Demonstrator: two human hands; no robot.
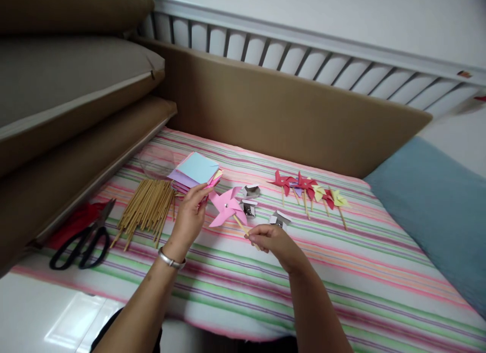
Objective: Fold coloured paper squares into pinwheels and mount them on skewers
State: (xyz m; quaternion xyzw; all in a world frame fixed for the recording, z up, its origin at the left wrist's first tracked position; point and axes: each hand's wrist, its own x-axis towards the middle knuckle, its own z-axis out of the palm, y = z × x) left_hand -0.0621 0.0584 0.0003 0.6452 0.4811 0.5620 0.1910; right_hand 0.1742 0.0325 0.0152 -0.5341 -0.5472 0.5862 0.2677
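One pink pinwheel (227,207) held over the striped bed (379,282): right hand (274,240) pinched on its stick, left hand (191,214) fingers closed on a blade edge. Roughly six finished pinwheels (309,188) lie right; one scissors (84,239), one stick bundle (146,207), one paper stack (195,170) left.

Pinwheel stick (243,227) lower end hidden in right hand (271,240); small boxes (250,192) blurred.

scissors (81,241) left of sticks (146,208); paper stack (195,170) behind; finished pinwheels (309,188) right, on cloth (266,292)
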